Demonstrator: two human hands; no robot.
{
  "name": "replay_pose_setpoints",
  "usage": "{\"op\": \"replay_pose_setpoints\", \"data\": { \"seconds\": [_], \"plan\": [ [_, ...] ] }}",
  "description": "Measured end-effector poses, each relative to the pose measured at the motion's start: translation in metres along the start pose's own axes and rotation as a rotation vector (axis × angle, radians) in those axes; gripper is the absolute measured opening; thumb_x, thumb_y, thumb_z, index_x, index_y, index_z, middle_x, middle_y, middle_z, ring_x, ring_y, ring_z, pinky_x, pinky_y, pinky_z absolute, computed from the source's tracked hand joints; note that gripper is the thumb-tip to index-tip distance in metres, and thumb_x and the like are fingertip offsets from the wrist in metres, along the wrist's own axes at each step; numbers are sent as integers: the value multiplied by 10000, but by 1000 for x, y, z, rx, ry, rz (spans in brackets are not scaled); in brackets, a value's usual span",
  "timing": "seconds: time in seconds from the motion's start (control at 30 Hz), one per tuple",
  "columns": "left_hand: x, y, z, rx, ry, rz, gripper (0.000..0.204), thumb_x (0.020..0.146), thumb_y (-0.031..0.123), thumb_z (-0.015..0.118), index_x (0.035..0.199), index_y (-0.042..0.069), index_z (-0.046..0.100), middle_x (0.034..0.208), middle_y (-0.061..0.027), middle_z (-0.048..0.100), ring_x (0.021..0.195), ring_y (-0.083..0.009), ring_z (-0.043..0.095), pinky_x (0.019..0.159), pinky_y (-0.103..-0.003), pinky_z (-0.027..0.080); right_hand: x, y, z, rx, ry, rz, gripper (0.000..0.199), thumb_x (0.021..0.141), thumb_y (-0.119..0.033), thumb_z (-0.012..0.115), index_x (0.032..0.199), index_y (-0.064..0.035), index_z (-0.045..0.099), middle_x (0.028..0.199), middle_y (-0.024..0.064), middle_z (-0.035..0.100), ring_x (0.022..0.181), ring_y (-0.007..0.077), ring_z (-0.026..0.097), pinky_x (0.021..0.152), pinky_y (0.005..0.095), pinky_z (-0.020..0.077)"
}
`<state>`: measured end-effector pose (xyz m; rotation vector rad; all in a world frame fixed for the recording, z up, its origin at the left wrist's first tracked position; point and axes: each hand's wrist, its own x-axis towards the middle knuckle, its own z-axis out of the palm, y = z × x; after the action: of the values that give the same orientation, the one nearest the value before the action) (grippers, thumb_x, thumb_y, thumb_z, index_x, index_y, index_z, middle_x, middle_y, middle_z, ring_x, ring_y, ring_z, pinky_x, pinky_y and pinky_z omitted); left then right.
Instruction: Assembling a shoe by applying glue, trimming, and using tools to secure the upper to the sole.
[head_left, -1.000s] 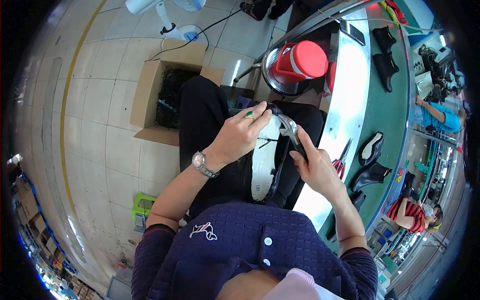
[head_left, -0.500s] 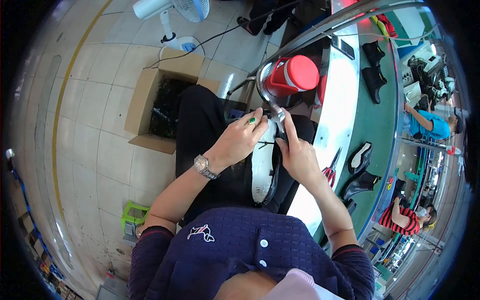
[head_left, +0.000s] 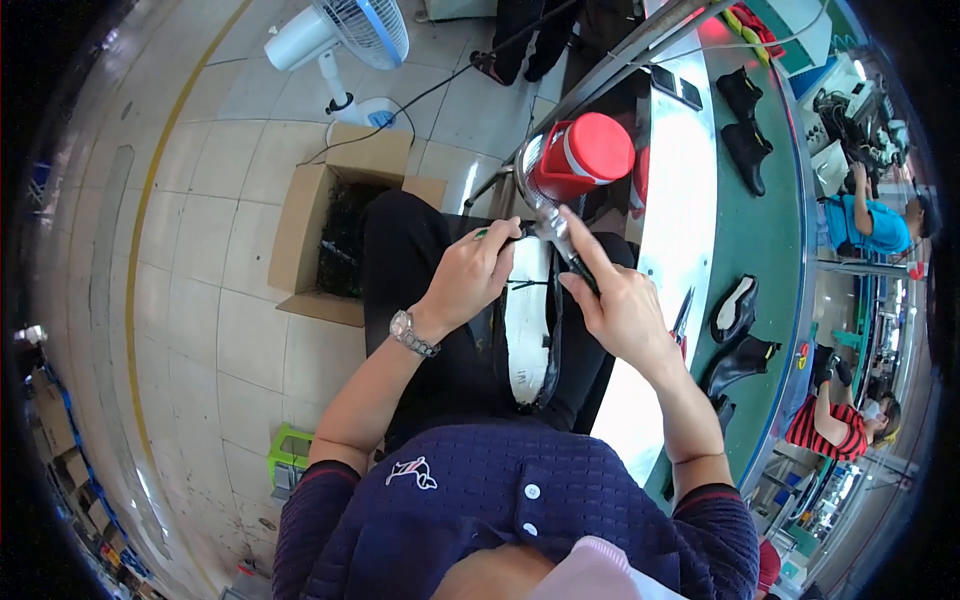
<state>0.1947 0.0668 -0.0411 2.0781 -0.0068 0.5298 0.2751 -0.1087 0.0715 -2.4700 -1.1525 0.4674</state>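
White fan (head_left: 345, 35), cardboard box (head_left: 325, 225), red-lidded jug (head_left: 580, 155), black boots (head_left: 745, 125).

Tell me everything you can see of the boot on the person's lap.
The boot lies along the person's lap with its sole turned up: a long, pale, smooth sole, edged by dark, leather-like upper on both sides. A thin dark line crosses the sole near its far end. The left hand presses on that far end, a small green object in its fingers. The right hand rests on the boot's right edge and holds a slim metal tool against the tip.
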Motion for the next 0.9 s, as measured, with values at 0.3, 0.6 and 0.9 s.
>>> {"op": "replay_pose_setpoints", "data": {
  "seconds": [0.3, 0.6, 0.9],
  "plan": [
    [5, 7, -3, -66, -39, -142, 282, 875, 22, 585, 1156, 22, 555, 1070, -194, 655, 967, -335, 660, 821, -380, 533, -9, 23, 12, 288, -172, 200, 631, 925, -126, 564, 1488, -160, 281, 655, 155, 632, 587, 338, 649, 578, 433, 515],
    [5, 2, 2, 167, -262, 51, 522, 842, 24, 520, 1357, 101, 506, 1375, -146, 519, 905, -300, 644, 807, -376, 536, -81, 159, 62, 122, 387, 816, 642, 946, -173, 558, 1506, -154, 243, 967, 268, 663, 835, 379, 672, 757, 455, 513],
    [17, -1, -5, 143, -370, -25, 621, 801, -8, 521, 1389, 189, 488, 1437, -94, 470, 928, -312, 645, 781, -381, 541, -121, 233, 89, 81, 591, 687, 489, 883, -81, 592, 1349, 13, 478, 1330, 245, 512, 1231, 391, 492, 1049, 417, 369]
  ]
}}
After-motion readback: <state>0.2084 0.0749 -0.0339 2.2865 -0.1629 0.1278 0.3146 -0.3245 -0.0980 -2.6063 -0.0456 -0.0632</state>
